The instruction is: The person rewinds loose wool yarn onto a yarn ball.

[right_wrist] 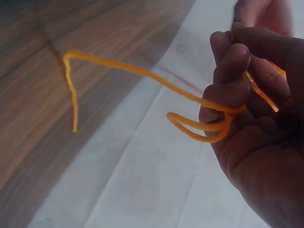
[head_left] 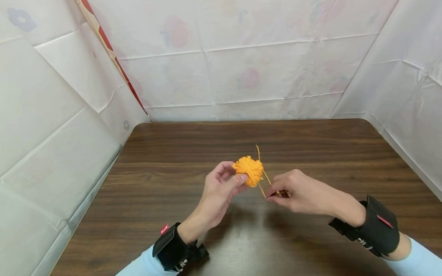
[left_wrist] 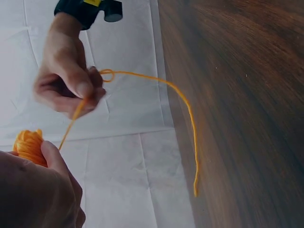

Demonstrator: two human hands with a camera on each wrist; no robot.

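A small ball of orange yarn (head_left: 249, 170) is held above the brown table (head_left: 165, 172) by my left hand (head_left: 222, 188), thumb and fingers curled round it; in the left wrist view the yarn ball (left_wrist: 28, 146) shows at the lower left. A loose orange strand (head_left: 265, 180) runs from the ball to my right hand (head_left: 293, 191), which pinches it between thumb and fingers. In the right wrist view the strand (right_wrist: 142, 72) forms a small loop at the fingers (right_wrist: 228, 95) and its free end hangs down. The left wrist view shows my right hand (left_wrist: 69, 80) pinching the strand (left_wrist: 185, 104).
White plastic sheeting (head_left: 241, 69) walls the table on the left, back and right sides. A red and cream strip (head_left: 110, 53) runs diagonally down the left back corner. Black wrist straps (head_left: 376, 226) sit on both arms.
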